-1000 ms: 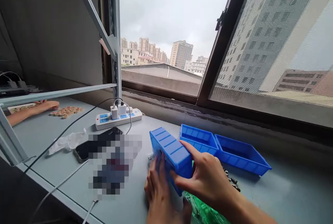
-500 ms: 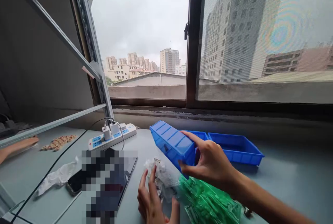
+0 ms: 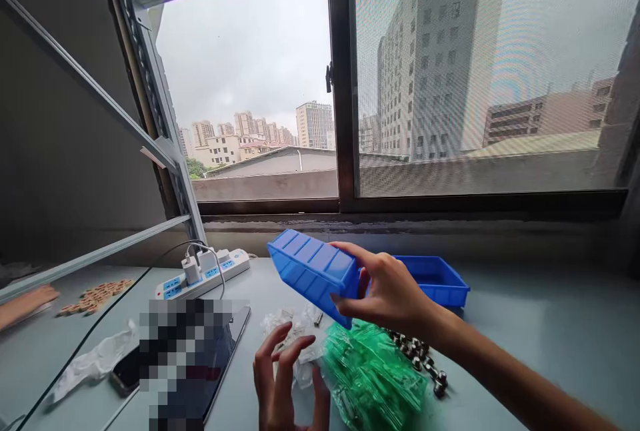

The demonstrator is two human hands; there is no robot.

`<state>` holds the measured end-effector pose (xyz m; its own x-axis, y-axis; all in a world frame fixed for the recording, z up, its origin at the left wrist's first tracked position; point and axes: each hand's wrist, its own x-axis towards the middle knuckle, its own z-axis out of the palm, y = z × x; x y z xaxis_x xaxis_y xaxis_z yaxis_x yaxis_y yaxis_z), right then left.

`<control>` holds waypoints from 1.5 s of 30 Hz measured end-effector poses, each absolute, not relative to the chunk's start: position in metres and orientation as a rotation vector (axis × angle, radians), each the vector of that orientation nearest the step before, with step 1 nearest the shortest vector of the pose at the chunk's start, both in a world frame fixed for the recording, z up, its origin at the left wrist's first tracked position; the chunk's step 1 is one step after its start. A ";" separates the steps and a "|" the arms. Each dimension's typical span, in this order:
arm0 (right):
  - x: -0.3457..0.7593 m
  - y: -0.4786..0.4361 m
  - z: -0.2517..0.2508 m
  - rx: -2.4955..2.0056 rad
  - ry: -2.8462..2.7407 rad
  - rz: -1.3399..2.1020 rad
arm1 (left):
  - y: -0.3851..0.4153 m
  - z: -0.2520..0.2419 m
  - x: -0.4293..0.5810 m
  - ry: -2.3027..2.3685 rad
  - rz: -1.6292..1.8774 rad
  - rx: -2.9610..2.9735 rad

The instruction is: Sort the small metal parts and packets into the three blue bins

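Observation:
A blue plastic bin [image 3: 315, 271] is tilted in the air, its ribbed underside facing up, with my right hand [image 3: 383, 284] gripping its right end. Below it, clear plastic bags [image 3: 303, 334] lie on the grey table, a small metal piece among them. My left hand [image 3: 290, 377] is beside these bags, fingers spread and curved, with nothing visible in it. Green plastic packaging [image 3: 377, 374] lies to its right. Several shiny metal parts [image 3: 425, 361] are scattered at the right edge of the green plastic.
Another blue bin [image 3: 440, 281] stands behind my right forearm. To the left are a power strip [image 3: 205, 274] with cables, a dark tablet [image 3: 225, 357], a phone [image 3: 125, 371], crumpled white tissue [image 3: 95, 357], small tan pieces [image 3: 95, 297] and a metal frame [image 3: 170, 151].
The view has shifted, bringing more metal parts into sight at the right of the green plastic. The tilted bin stays in my right hand. My left hand's fingers have curled more.

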<state>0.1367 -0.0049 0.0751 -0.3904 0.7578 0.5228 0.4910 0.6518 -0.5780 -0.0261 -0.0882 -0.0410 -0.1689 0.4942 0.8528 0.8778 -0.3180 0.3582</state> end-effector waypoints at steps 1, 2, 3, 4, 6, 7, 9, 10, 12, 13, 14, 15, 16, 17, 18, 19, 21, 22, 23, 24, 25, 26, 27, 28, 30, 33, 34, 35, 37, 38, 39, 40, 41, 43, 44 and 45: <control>0.139 -0.003 0.077 -0.947 -2.006 0.561 | -0.087 -0.032 -0.026 -1.505 -1.429 -1.772; 0.141 0.000 0.079 -0.922 -1.940 0.718 | -0.085 -0.021 -0.025 -1.450 -1.359 -1.795; 0.142 0.003 0.080 -0.902 -1.878 0.876 | -0.083 -0.010 -0.025 -1.389 -1.271 -1.849; 0.143 0.005 0.080 -0.893 -1.821 1.023 | -0.080 0.002 -0.025 -1.299 -1.178 -1.934; 0.144 0.010 0.081 -0.919 -1.741 1.252 | -0.073 0.023 -0.023 -1.117 -1.054 -2.069; 0.145 0.012 0.081 -0.935 -1.710 1.328 | -0.068 0.032 -0.022 -1.082 -1.012 -2.108; 0.146 0.015 0.081 -0.957 -1.645 1.410 | -0.059 0.043 -0.022 -1.035 -0.904 -2.160; 0.147 0.016 0.081 -0.956 -1.621 1.424 | -0.054 0.046 -0.023 -1.042 -0.869 -2.160; 0.153 0.018 0.083 -0.947 -1.617 1.415 | -0.044 0.051 -0.027 -1.106 -0.829 -2.127; 0.157 0.020 0.084 -0.950 -1.636 1.389 | -0.038 0.054 -0.031 -1.175 -0.804 -2.109; 0.161 0.022 0.084 -0.954 -1.665 1.348 | -0.032 0.057 -0.035 -1.256 -0.777 -2.080; 0.167 0.025 0.084 -0.966 -1.695 1.294 | -0.025 0.061 -0.040 -1.370 -0.725 -2.045; 0.173 0.027 0.085 -0.987 -1.716 1.228 | -0.018 0.065 -0.045 -1.491 -0.665 -2.004; 0.179 0.029 0.085 -1.012 -1.735 1.161 | -0.010 0.069 -0.050 -1.613 -0.591 -1.977; 0.185 0.031 0.085 -1.040 -1.752 1.097 | -0.003 0.073 -0.054 -1.727 -0.500 -1.978; 0.191 0.033 0.085 -1.065 -1.771 1.045 | 0.004 0.075 -0.058 -1.824 -0.401 -2.008; 0.202 0.035 0.087 -1.107 -1.794 0.969 | 0.017 0.074 -0.063 -1.890 -0.329 -2.033; 0.206 0.036 0.089 -1.124 -1.795 0.949 | 0.022 0.072 -0.064 -1.906 -0.301 -2.047; 0.209 0.036 0.091 -1.140 -1.790 0.937 | 0.026 0.068 -0.065 -1.912 -0.275 -2.066; 0.212 0.036 0.093 -1.153 -1.785 0.929 | 0.030 0.064 -0.065 -1.913 -0.248 -2.089; 0.214 0.036 0.095 -1.163 -1.783 0.922 | 0.032 0.060 -0.064 -1.913 -0.219 -2.116; 0.216 0.036 0.096 -1.172 -1.787 0.913 | 0.034 0.056 -0.063 -1.912 -0.189 -2.141; 0.218 0.036 0.097 -1.178 -1.801 0.896 | 0.035 0.053 -0.062 -1.913 -0.159 -2.161; 0.219 0.037 0.098 -1.179 -1.838 0.875 | 0.036 0.050 -0.061 -1.918 -0.128 -2.174; 0.222 0.036 0.096 -1.174 -2.020 0.853 | 0.038 0.046 -0.060 -1.938 -0.076 -2.177; 0.222 0.033 0.089 -1.261 -2.428 0.962 | 0.036 0.046 -0.058 -1.973 -0.025 -2.154; 0.221 0.032 0.086 -1.339 -2.521 1.008 | 0.034 0.047 -0.056 -1.986 -0.014 -2.140; 0.218 0.030 0.084 -1.431 -2.577 1.031 | 0.031 0.049 -0.054 -1.999 -0.009 -2.121; 0.212 0.028 0.079 -1.569 -2.649 0.913 | 0.024 0.054 -0.048 -2.023 -0.014 -2.071; 0.209 0.027 0.077 -1.591 -2.677 0.797 | 0.020 0.057 -0.044 -2.030 -0.025 -2.044; 0.206 0.028 0.076 -1.594 -2.695 0.669 | 0.017 0.060 -0.040 -2.033 -0.037 -2.022; 0.204 0.029 0.076 -1.589 -2.695 0.541 | 0.015 0.062 -0.037 -2.036 -0.048 -2.007; 0.203 0.031 0.075 -1.592 -2.674 0.428 | 0.015 0.064 -0.034 -2.042 -0.054 -1.998; 0.203 0.036 0.074 -1.637 -2.601 0.268 | 0.017 0.066 -0.031 -2.071 -0.044 -1.999; 0.203 0.038 0.073 -1.673 -2.568 0.206 | 0.020 0.065 -0.031 -2.090 -0.027 -2.011; 0.204 0.041 0.072 -1.711 -2.544 0.159 | 0.023 0.064 -0.032 -2.105 -0.008 -2.030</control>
<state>0.2042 0.0407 0.0719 -0.3771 0.9262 0.0016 0.9188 0.3743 -0.1254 -0.0317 0.0231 0.0636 -0.0243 0.9870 0.1586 0.9882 0.0478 -0.1456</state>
